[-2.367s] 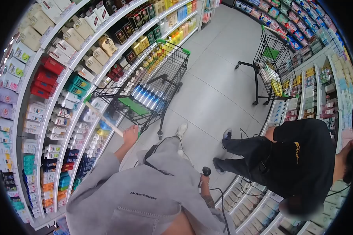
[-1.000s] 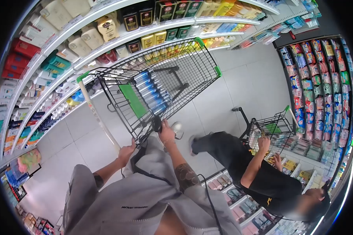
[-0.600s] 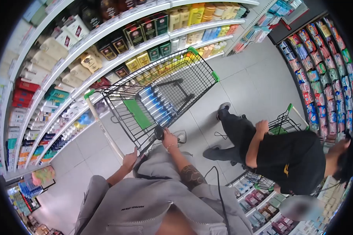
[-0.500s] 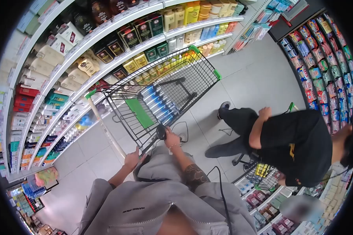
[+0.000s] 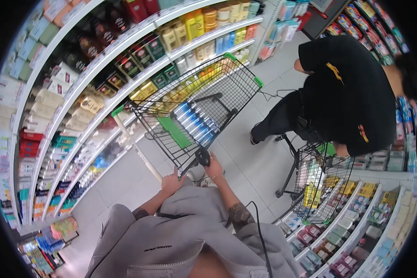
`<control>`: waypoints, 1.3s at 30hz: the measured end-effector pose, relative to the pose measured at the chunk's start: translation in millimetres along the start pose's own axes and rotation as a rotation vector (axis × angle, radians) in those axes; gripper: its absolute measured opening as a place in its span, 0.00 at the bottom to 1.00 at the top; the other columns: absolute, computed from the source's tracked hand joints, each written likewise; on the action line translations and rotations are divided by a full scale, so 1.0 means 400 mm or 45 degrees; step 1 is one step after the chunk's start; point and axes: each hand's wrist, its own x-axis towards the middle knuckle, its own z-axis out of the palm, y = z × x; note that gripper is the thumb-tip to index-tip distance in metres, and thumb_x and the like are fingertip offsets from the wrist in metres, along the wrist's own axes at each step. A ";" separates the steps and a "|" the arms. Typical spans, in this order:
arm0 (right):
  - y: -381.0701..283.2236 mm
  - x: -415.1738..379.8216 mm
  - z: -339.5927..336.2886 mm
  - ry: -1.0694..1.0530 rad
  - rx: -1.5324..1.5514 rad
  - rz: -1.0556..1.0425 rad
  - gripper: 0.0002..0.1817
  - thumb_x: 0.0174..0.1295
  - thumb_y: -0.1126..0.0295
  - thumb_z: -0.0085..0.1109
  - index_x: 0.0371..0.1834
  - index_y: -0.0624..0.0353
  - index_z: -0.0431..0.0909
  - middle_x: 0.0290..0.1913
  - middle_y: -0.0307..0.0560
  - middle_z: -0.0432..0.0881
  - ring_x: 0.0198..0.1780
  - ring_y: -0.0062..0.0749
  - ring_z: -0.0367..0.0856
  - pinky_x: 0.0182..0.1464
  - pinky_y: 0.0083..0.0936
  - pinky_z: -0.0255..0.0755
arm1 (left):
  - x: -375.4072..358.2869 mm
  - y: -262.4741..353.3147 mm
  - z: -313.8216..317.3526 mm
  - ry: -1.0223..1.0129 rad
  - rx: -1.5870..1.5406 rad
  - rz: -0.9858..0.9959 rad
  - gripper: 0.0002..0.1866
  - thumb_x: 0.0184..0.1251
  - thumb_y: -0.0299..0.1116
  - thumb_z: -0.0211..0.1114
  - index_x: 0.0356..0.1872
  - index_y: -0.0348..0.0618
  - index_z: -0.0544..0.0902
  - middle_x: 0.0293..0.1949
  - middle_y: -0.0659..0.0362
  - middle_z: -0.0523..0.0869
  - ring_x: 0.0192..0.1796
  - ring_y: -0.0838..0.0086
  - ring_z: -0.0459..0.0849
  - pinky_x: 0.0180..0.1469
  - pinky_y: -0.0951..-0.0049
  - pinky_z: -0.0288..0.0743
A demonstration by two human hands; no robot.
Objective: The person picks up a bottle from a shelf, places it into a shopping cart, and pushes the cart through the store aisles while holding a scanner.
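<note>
A wire shopping cart (image 5: pixel 234 85) with green corners stands before me along the shelves, its pale handle bar (image 5: pixel 135 144) to the left. My left hand (image 5: pixel 172 182) is closed at the near end of that bar, its index finger raised along the frame. Just right of it, my right hand (image 5: pixel 213 168) is closed around a black, rounded object (image 5: pixel 202 156) at the cart's near corner; I cannot tell what it is. Inside the cart lies a pack of blue and silver containers (image 5: pixel 197 123), beside a green panel (image 5: pixel 173 131) on the wire side.
Shelves of bottles and boxes (image 5: pixel 139 60) curve along the left. A person in black (image 5: pixel 347 92) stands at the right beside a second cart (image 5: pixel 322 185) with yellow packs in it. More shelves (image 5: pixel 338 227) line the lower right. Grey floor tiles (image 5: pixel 236 162) run between.
The view has shifted along the aisle. The person in black has moved up and away, and more of the second cart shows. My hands keep their places on my cart.
</note>
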 end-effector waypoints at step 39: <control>-0.018 0.102 -0.090 1.411 0.564 1.168 0.17 0.52 0.62 0.66 0.32 0.67 0.79 0.28 0.55 0.82 0.31 0.38 0.82 0.36 0.34 0.72 | 1.043 -0.061 -0.500 0.601 0.000 0.554 0.14 0.58 0.38 0.63 0.39 0.39 0.77 0.33 0.55 0.81 0.44 0.59 0.78 0.45 0.57 0.71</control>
